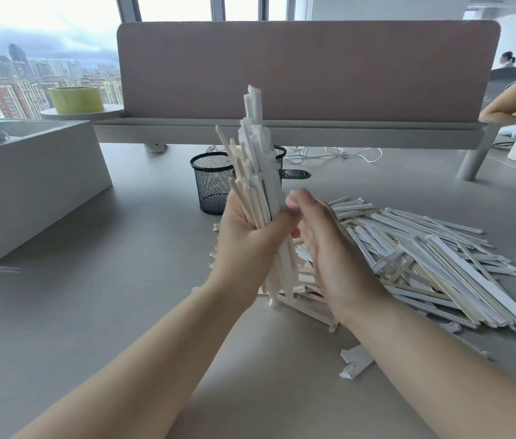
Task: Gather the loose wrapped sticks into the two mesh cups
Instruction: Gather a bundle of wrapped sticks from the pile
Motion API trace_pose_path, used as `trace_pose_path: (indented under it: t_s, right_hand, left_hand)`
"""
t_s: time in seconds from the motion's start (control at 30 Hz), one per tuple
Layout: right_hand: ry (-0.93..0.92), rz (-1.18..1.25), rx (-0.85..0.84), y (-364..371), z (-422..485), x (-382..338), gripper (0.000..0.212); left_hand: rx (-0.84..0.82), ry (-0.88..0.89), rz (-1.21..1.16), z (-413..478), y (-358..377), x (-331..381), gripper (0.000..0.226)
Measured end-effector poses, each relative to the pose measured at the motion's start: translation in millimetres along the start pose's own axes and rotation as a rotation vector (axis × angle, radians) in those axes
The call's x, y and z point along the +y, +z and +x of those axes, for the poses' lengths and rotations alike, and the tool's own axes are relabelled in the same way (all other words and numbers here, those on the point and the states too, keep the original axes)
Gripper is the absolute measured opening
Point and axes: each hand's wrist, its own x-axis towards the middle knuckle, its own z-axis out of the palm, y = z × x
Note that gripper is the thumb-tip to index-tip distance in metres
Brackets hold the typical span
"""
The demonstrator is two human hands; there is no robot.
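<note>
The left hand (250, 239) was closed tight around a bundle of wrapped sticks (258, 172). It held the bundle standing up, with the tops high in the air and the bottoms hanging below the fist. Held that way, the sticks lined up side by side, which looked like a good way to get them ready to drop into a cup.

The right hand (329, 245) was open and flat, with nothing in it. It sat just beside the bundle, with its fingers (298, 201) near the sticks. It looked like it was there to pat them straight, though I could not tell if it was touching them.

Two black mesh cups stood on the desk (92, 312) behind the bundle. The left cup (212, 182) was easy to see and looked empty. The right cup (279, 156) was mostly hidden by the sticks, so what was inside could not be told.

A big pile of loose sticks (424, 258) lay on the desk to the right, close to the hands. A few torn wrapper bits (356, 362) lay nearer the person. Most of the job looked left to do.
</note>
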Motion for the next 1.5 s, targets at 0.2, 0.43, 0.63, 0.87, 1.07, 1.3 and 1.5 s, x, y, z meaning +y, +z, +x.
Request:
trace_pose_path:
  t_s: [0.2,0.43,0.63,0.87,1.07,1.3,1.5]
  right_hand:
    - [-0.255,-0.193,0.009,0,2,-10,0.075]
    - [-0.311,-0.401,0.031,0,1,-11,0.044]
    - [-0.407,-0.329,0.017,0,-1,-18,0.021]
    - [-0.289,-0.135,0.021,-6,2,-16,0.032]
    - [-0.433,-0.219,0.045,-4,0,-13,0.076]
    - [-0.783,-0.355,0.113,2,0,-16,0.057]
    - [-0.719,-0.449,0.173,-1,-2,-12,0.027]
  left_hand:
    - [-0.181,0.092,0.118,-9,5,-7,0.013]
    - [-0.218,0.107,0.283,-11,10,-4,0.034]
    - [-0.266,0.05,0.202,-11,6,-4,0.03]
    - [-0.345,-0.092,0.178,-15,0,-12,0.063]
    - [-0.39,-0.002,0.195,-15,4,-10,0.054]
    - [-0.369,0.2,0.323,-16,14,-1,0.052]
    - [-0.446,0.115,0.32,-16,9,-8,0.038]
